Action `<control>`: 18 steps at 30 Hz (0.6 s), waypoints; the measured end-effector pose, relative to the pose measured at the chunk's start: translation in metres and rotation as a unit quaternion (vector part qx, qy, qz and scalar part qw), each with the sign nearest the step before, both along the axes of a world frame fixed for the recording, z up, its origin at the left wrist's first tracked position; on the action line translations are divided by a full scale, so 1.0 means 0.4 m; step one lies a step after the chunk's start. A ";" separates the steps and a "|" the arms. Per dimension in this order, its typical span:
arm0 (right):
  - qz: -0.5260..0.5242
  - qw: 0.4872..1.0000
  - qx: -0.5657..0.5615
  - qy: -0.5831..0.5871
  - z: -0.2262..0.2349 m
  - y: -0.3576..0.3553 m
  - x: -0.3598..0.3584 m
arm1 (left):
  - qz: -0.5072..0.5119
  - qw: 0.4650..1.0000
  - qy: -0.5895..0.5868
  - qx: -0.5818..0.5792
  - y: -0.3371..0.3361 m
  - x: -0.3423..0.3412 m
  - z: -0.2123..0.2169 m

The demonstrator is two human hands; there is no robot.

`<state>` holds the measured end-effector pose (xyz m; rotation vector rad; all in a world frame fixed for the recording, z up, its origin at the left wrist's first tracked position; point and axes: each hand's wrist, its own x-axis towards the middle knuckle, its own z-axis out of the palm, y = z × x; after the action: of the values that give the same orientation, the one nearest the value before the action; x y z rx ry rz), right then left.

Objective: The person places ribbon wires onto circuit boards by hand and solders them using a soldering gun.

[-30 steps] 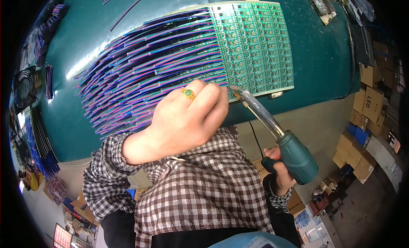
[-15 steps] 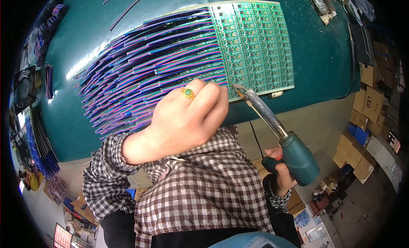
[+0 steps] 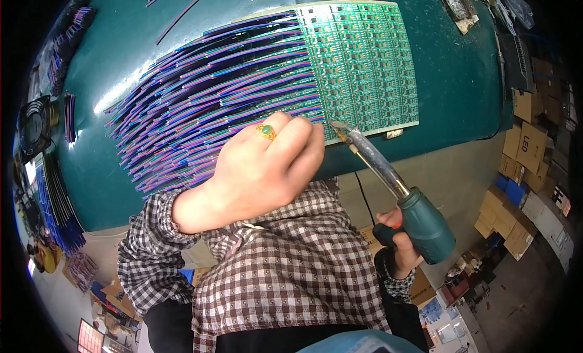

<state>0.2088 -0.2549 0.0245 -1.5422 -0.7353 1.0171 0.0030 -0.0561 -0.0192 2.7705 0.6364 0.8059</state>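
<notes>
A green circuit board panel (image 3: 364,64) lies on the table, dense with small parts. Rows of thin multicoloured wires (image 3: 225,80) run leftward from its left side. My left hand (image 3: 261,165), with a green-stoned ring, is closed over the wires at the panel's near left corner. Its fingertips are hidden, so what they pinch cannot be seen. My right hand (image 3: 405,251) is wrapped round the green handle of a soldering iron (image 3: 428,225). The iron's tip is at the near edge of the panel, beside the left fingers; whether it touches is unclear.
The green table top (image 3: 461,98) ends just in front of me. A small metal tray (image 3: 456,10) sits at the far right. Wire bundles (image 3: 59,201) and a black fan (image 3: 36,125) are at the left. Cardboard boxes (image 3: 525,149) stand right of the table.
The soldering iron's tip and my left hand have shifted very slightly. The panel and wires look almost the same.
</notes>
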 end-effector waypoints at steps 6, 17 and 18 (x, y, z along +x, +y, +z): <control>0.007 1.000 -0.014 -0.026 0.006 0.007 -0.010 | -0.011 0.999 -0.002 -0.030 0.007 -0.002 0.002; 0.023 0.999 -0.021 -0.033 0.001 -0.004 0.001 | -0.007 0.999 -0.011 -0.039 0.007 0.000 -0.001; 0.024 0.999 -0.021 -0.033 -0.004 -0.008 0.001 | -0.006 0.999 -0.011 -0.039 0.007 0.001 0.000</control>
<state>0.2092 -0.2580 0.0230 -1.6068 -0.8037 1.0263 0.0032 -0.0532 -0.0193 2.6879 0.6320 0.7913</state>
